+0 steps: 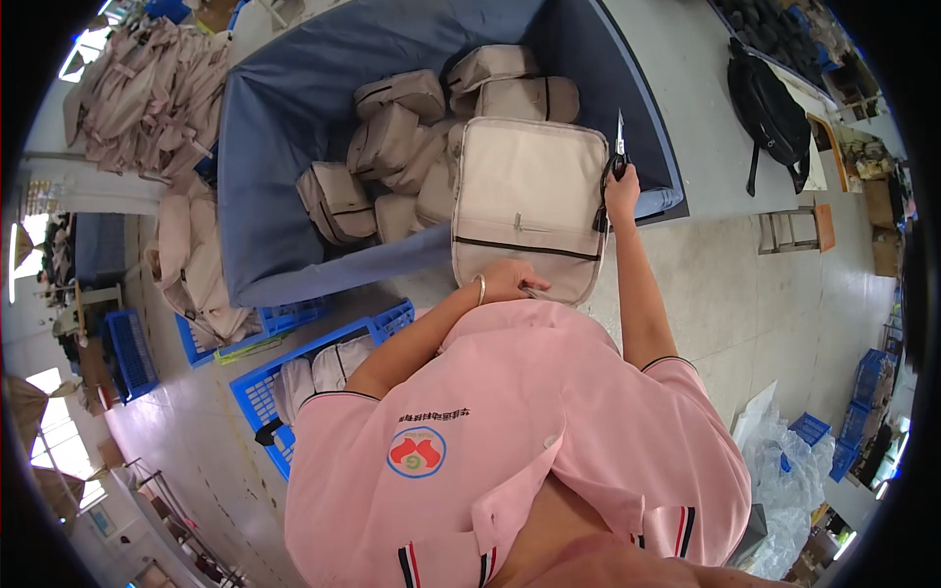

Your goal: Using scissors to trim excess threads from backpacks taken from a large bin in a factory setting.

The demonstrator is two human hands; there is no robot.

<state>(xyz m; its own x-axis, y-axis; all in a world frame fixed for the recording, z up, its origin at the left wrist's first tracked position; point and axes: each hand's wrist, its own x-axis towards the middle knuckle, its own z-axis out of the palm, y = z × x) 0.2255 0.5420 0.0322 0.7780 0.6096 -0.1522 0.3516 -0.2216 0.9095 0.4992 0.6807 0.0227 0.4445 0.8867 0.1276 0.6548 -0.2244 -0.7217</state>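
Observation:
I hold a flat beige bag (529,196) with a dark zip line upright in front of my chest. My left hand (510,280) grips its lower edge, a thin bangle on the wrist. My right hand (620,186) is at the bag's right edge and holds small black scissors (619,147), blades pointing up. Behind the bag stands a large blue fabric bin (265,147) holding several finished beige bags (392,137).
A blue plastic crate (257,392) with beige pieces sits at my lower left, another blue crate (289,316) beside it. Beige bags are piled at the upper left (147,88). A black backpack (769,108), a small stool (794,227) and clear plastic sheeting (784,470) lie to the right.

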